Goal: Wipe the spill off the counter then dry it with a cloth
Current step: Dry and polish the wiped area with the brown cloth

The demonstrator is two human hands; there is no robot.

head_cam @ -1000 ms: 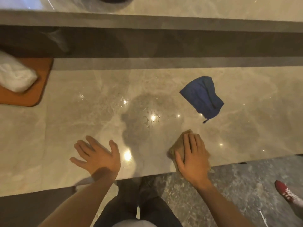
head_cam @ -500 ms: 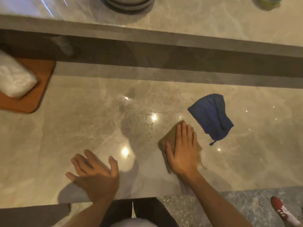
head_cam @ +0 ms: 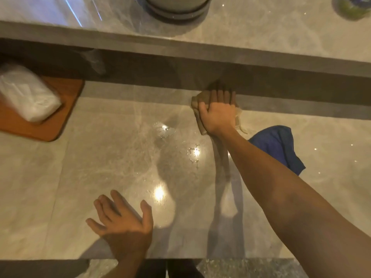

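Observation:
My right hand (head_cam: 217, 113) presses a tan cloth (head_cam: 197, 100) flat against the glossy marble counter (head_cam: 100, 167), far back at the foot of the raised ledge. Most of the cloth is hidden under my palm and fingers. Small water droplets (head_cam: 193, 155) glisten on the counter between my two arms. A crumpled dark blue cloth (head_cam: 278, 145) lies just right of my right forearm, partly covered by it. My left hand (head_cam: 125, 221) rests flat on the counter near the front edge, fingers spread, holding nothing.
An orange-brown wooden board (head_cam: 60, 117) at the left carries a white plastic-wrapped pack (head_cam: 26, 97). A raised marble ledge (head_cam: 261, 37) behind holds a round grey pot base (head_cam: 177, 7) and a green object (head_cam: 353, 7). The counter's front edge runs just below my left hand.
My right hand has slid the tan cloth away from the front edge, across the wet patch, up to the back of the counter. My left hand stayed flat in place.

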